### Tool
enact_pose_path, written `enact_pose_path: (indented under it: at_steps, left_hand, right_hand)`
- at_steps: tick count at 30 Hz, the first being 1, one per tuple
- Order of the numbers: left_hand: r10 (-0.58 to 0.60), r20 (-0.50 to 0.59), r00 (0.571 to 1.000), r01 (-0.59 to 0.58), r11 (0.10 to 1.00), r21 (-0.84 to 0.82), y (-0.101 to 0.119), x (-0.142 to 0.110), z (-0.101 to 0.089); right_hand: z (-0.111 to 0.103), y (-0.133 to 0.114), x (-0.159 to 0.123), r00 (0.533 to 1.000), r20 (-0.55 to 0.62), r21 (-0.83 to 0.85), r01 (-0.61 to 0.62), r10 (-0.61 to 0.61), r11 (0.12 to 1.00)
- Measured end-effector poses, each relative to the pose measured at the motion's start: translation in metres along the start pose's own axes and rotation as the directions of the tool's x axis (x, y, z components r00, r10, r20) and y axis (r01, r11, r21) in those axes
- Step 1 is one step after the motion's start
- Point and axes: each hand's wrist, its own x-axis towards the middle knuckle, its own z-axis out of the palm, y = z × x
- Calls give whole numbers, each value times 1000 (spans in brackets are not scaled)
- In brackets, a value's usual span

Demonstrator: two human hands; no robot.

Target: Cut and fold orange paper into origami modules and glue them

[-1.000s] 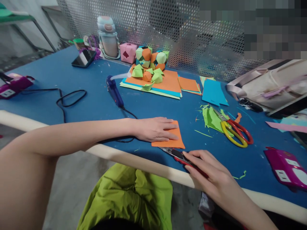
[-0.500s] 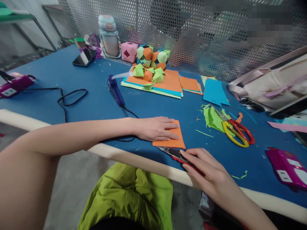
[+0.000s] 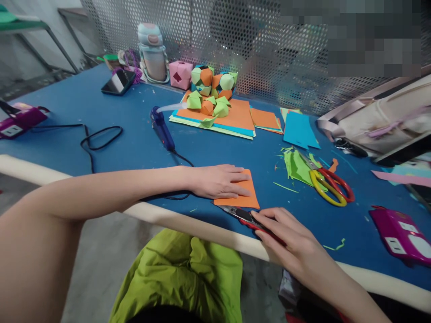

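My left hand [image 3: 218, 181] lies flat on a small orange sheet of paper [image 3: 253, 201], fingers stretched out to the right across it. Part of the sheet is hidden beneath that hand. In my right hand [image 3: 289, 235] is a utility knife [image 3: 247, 217] with a red and black handle. Its metal blade points left along the sheet's near edge, close to the paper; whether it touches I cannot tell. Scissors [image 3: 332, 186] with one yellow and one red handle rest on green paper scraps [image 3: 298, 168] to the right.
A blue glue gun [image 3: 163, 130] with a black cord lies behind my left hand. Folded paper pieces [image 3: 208, 105] sit on stacked coloured sheets [image 3: 240, 112]. A bottle [image 3: 153, 56], a phone [image 3: 118, 82], a bag [image 3: 377, 112] and a purple power strip [image 3: 400, 235] surround the work area.
The knife's blade tip has shifted slightly left along the sheet's near edge. My left hand stays pressed on the paper. The view has turned slightly.
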Motion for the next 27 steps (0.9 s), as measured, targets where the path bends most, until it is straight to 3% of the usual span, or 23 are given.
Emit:
enact_pose_path:
  at_steps: [3, 8, 15, 22, 25, 27]
  left_hand:
    - [-12, -24, 1000, 11, 999, -42, 0, 0, 2]
    - [-43, 38, 998, 44, 998, -38, 1, 0, 0]
    - [-8, 38, 999, 7, 1000, 20, 2, 1, -2]
    - [28, -84, 996, -30, 999, -22, 2, 0, -1]
    - [-54, -134, 990, 43, 996, -82, 4, -1, -5]
    - [-112, -156, 981, 92, 988, -127, 7, -2, -8]
  right_hand:
    - [-4, 0, -2, 999, 35, 0, -5, 5, 1000]
    - [-2, 3, 1, 999, 43, -10, 9, -8, 1000]
    - [-7, -3, -4, 996, 83, 16, 16, -18, 1000]
    - [-29, 14, -20, 983, -147, -70, -126, 114, 990]
    - [-31, 41, -19, 923, -341, -149, -239, 177, 960]
    - [-28, 61, -18, 893, -404, -194, -295, 198, 936]
